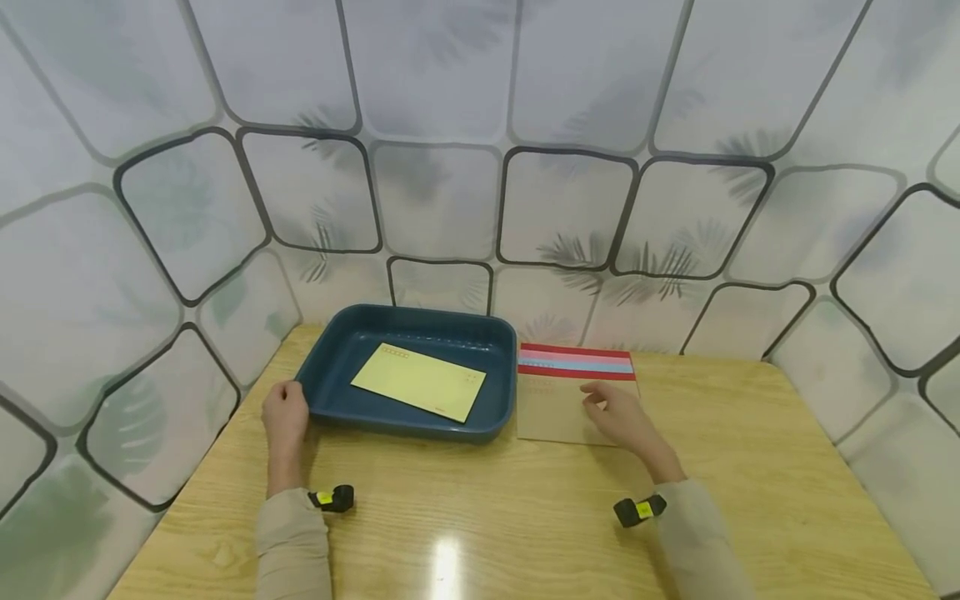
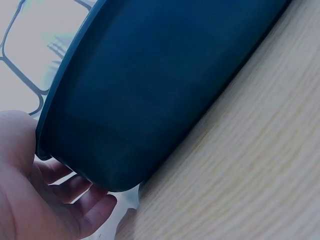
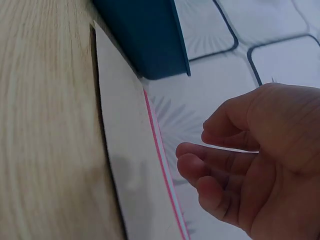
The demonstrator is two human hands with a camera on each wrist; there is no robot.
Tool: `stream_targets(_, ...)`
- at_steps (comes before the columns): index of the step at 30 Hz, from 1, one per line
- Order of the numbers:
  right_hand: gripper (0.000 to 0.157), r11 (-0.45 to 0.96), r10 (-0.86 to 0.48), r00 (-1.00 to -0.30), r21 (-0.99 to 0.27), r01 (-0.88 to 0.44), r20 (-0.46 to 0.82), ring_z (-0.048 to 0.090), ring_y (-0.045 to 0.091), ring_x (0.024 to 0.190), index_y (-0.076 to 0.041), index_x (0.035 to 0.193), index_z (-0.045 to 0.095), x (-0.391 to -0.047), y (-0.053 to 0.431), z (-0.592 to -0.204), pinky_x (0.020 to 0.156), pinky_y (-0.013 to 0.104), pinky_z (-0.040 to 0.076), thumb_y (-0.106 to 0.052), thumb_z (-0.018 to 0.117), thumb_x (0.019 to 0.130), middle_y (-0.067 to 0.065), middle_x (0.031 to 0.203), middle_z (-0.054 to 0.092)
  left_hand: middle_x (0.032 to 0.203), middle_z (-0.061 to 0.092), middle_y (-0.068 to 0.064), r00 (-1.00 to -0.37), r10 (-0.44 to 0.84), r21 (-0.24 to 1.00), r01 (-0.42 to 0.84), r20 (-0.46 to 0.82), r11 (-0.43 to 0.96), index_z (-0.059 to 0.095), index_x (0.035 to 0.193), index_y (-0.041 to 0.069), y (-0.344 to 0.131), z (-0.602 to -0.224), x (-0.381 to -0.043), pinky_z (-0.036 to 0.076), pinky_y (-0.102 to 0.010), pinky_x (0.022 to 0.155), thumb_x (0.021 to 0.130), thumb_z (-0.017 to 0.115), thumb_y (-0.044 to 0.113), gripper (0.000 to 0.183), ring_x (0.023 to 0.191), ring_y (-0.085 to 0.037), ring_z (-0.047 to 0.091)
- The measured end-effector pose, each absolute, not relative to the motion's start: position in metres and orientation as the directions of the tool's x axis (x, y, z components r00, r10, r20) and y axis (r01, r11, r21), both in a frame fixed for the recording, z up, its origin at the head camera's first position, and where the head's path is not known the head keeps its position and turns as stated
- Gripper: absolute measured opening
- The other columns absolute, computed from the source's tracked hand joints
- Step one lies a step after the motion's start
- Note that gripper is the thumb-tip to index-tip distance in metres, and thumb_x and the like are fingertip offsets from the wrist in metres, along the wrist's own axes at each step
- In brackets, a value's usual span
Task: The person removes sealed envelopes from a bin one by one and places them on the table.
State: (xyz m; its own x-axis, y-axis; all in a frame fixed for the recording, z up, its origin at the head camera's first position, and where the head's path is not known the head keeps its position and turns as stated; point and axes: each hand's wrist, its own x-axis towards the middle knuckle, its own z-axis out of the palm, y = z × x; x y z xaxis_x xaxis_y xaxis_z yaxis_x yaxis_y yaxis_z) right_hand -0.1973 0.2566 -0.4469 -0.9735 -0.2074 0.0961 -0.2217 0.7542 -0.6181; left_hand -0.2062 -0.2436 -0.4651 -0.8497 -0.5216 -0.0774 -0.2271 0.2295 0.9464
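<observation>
Fingers (image 3: 215, 159) of the right hand (image 1: 621, 418) loosely bent, gripping nothing, over a brown envelope (image 1: 558, 418) lying just right of the blue tray (image 1: 420, 430). Along the envelope's far edge, red, pink and blue bands (image 1: 576, 364); separate envelopes or not, impossible to tell. Likeliest trouble: too deep a pinch, lifting several layers together if stacked, or a low leftward slide, jamming paper against the tray's right side. Inside the tray, askew, a yellow envelope (image 1: 418, 383), apt to shift if jolted. At the tray's left side, the left hand (image 1: 285, 410) curled round the rim, with any careless tug perhaps dragging tray across wooden table (image 1: 540, 517).
</observation>
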Motion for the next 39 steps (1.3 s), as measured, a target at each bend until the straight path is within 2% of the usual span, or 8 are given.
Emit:
stream_targets(5,0.034,0.787,-0.270,-0.960,-0.558,-0.264,0.074,0.066,0.031,0.098,0.001,0.127,0.061,-0.206,0.238,-0.434,0.083,0.049,0.054,-0.014,0.055,0.097,0.017,0.112,0.069,0.113,0.050,-0.018,-0.850,-0.522,0.946,-0.226,-0.076,0.231,0.052,0.128,-0.005,-0.245,-0.465,-0.206,0.037,-0.038,0.081,0.102,0.025,0.031,0.051,0.098,-0.028,0.045)
stream_targets(10,0.039,0.764,-0.344,-0.938,-0.566,-0.310,0.050,0.061,0.036,0.111,0.003,0.133,0.054,-0.217,0.218,-0.427,0.092,0.052,0.050,-0.012,0.051,0.097,0.022,0.123,0.064,0.113,0.050,-0.018,-0.845,-0.528,0.948,-0.230,-0.081,0.222,0.052,0.128,-0.004,-0.244,-0.463,-0.203,0.037,-0.038,0.081,0.102,0.026,0.031,0.050,0.098,-0.028,0.045)
stream_targets(16,0.057,0.756,-0.366,-0.929,-0.563,-0.334,0.059,0.036,0.041,0.139,0.001,0.149,0.038,-0.227,0.189,-0.426,0.110,0.058,0.032,-0.019,0.055,0.098,0.022,0.150,0.043,0.122,0.052,-0.020,-0.842,-0.532,0.949,-0.231,-0.083,0.217,0.052,0.130,-0.004,-0.243,-0.463,-0.204,0.038,-0.040,0.087,0.103,0.026,0.030,0.051,0.104,-0.029,0.046)
stream_targets(19,0.067,0.789,-0.383,-0.921,-0.494,-0.365,0.070,0.032,0.042,0.141,-0.003,0.153,0.034,-0.230,0.170,-0.424,0.112,0.059,0.030,-0.029,0.061,0.097,0.022,0.151,0.039,0.124,0.052,-0.022,-0.841,-0.536,0.949,-0.223,-0.071,0.223,0.052,0.130,-0.005,-0.244,-0.463,-0.205,0.038,-0.042,0.089,0.102,0.027,0.030,0.051,0.105,-0.030,0.046)
stream_targets(23,0.080,0.799,-0.470,-0.879,-0.385,-0.462,0.080,0.026,0.045,0.144,-0.005,0.155,0.029,-0.232,0.144,-0.419,0.115,0.058,0.024,-0.038,0.067,0.094,0.025,0.153,0.035,0.125,0.053,-0.022,-0.839,-0.542,0.947,-0.219,-0.059,0.236,0.053,0.130,-0.006,-0.246,-0.463,-0.206,0.038,-0.042,0.090,0.102,0.027,0.030,0.052,0.107,-0.031,0.047)
stream_targets(28,0.086,0.790,-0.556,-0.830,-0.290,-0.539,0.029,0.021,0.044,0.147,-0.007,0.157,0.026,-0.237,0.120,-0.417,0.118,0.055,0.020,-0.047,0.066,0.092,0.020,0.156,0.035,0.121,0.053,-0.023,-0.839,-0.541,0.946,-0.215,-0.052,0.243,0.053,0.127,-0.006,-0.244,-0.463,-0.205,0.038,-0.042,0.089,0.102,0.028,0.029,0.050,0.107,-0.032,0.047)
stream_targets(33,0.092,0.813,-0.566,-0.821,-0.215,-0.541,-0.075,0.023,0.042,0.147,-0.007,0.157,0.024,-0.246,0.102,-0.419,0.117,0.053,0.023,-0.054,0.065,0.090,0.020,0.154,0.037,0.116,0.053,-0.020,-0.834,-0.549,0.948,-0.217,-0.055,0.234,0.054,0.125,-0.006,-0.243,-0.466,-0.205,0.037,-0.039,0.087,0.101,0.029,0.027,0.048,0.105,-0.029,0.047)
stream_targets(39,0.096,0.854,-0.518,-0.835,-0.165,-0.493,-0.187,0.022,0.042,0.147,-0.010,0.159,0.021,-0.253,0.086,-0.419,0.118,0.053,0.022,-0.061,0.063,0.089,0.021,0.156,0.035,0.119,0.053,-0.021,-0.834,-0.550,0.949,-0.208,-0.047,0.235,0.054,0.126,-0.006,-0.243,-0.466,-0.206,0.037,-0.042,0.091,0.102,0.029,0.027,0.049,0.107,-0.030,0.047)
